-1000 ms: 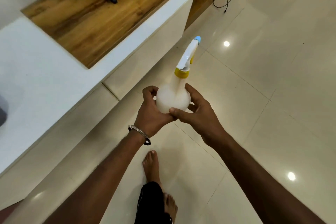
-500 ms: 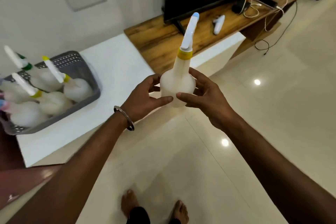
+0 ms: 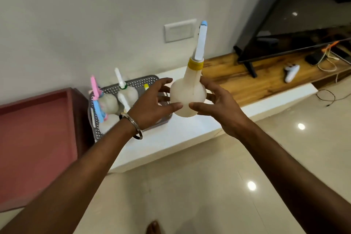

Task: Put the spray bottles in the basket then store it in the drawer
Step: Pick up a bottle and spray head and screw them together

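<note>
I hold a white spray bottle with a yellow collar and a blue-tipped nozzle upright between both hands. My left hand grips its round body from the left and my right hand from the right. Behind my left hand, a grey perforated basket stands on the white counter. It holds several white spray bottles with pink, blue, green and yellow parts. My left wrist hides part of the basket. The held bottle hovers just right of the basket, above the counter.
A dark red open drawer or tray lies left of the basket. To the right, a wooden shelf carries a television, a white controller and cables. Glossy floor tiles spread below, with my foot at the bottom edge.
My view has swung left and up, and the basket now sits close behind my left hand. The bottle stays gripped in both hands and has moved toward the basket.
</note>
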Available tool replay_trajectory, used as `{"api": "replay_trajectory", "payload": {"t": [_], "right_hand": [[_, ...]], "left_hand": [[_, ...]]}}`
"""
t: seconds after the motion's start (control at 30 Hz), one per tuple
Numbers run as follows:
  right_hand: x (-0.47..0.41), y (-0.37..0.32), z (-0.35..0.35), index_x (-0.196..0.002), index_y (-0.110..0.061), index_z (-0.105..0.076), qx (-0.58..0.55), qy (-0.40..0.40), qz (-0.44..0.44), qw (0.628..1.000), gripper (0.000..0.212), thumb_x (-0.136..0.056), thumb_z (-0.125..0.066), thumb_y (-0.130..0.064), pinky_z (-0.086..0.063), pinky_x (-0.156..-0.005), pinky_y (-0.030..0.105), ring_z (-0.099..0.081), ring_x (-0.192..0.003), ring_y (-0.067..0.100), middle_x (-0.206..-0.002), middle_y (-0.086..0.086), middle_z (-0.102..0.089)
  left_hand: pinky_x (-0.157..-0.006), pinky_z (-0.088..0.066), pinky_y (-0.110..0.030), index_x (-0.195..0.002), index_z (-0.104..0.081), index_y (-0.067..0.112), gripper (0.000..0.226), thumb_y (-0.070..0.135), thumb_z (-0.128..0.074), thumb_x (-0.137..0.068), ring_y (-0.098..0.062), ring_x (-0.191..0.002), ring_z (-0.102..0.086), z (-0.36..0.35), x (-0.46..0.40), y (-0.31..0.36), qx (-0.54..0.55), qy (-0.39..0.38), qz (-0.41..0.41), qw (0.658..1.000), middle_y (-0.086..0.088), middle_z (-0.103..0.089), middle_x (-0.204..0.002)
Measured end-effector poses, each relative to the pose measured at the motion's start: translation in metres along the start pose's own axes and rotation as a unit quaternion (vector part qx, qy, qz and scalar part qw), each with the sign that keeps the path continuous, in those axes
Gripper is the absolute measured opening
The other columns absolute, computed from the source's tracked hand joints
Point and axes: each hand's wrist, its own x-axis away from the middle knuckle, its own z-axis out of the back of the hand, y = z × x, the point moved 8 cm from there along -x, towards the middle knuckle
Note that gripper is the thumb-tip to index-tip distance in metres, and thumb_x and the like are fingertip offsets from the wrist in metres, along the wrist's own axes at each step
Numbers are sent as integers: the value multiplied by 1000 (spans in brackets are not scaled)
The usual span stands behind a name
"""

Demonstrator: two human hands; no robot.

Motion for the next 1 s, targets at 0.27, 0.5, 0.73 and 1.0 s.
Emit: {"api": "replay_trajectory", "payload": {"t": [0.27, 0.5, 0.73, 1.0], "right_hand": [[-96, -50, -46, -130, -41, -58, -13, -60, 23, 998, 69, -72, -85, -13, -61, -79, 44, -62, -118, 21, -131, -10, -61], [-194, -35, -67, -123, -49, -60, 14, -109, 26, 994, 73, -59, -90, -28, -57, -92, 46, -61, -121, 15, -135, -14, -59], [-247, 37, -84, -134, -41, -54, 86, -158, 21, 984, 75, -70, -87, -19, -53, -96, 29, -54, -126, 7, -142, -10, -52], [-260, 112, -92, -138, -24, -54, 164, -169, 0, 972, 77, -70, -87, -10, -58, -88, 32, -58, -117, 17, -131, -7, -61]], "left_hand": [[-86, -58, -39, -129, -46, 40, 69, 32, -83, -70, -11, -87, -72, 95, -46, 27, -51, 42, -14, 998, 10, -58, -117], [-90, -55, -42, -118, -56, 30, 46, 40, -75, -78, -15, -95, -67, 149, -108, 11, -122, 98, 30, 987, 9, -60, -116], [-84, -45, -28, -116, -57, 24, 37, 38, -67, -84, -21, -106, -61, 146, -152, -55, -199, 159, 110, 961, 0, -65, -113], [-89, -46, -33, -119, -57, 19, 42, 36, -70, -82, -26, -109, -61, 118, -161, -117, -301, 146, 149, 931, -6, -67, -116]]}}
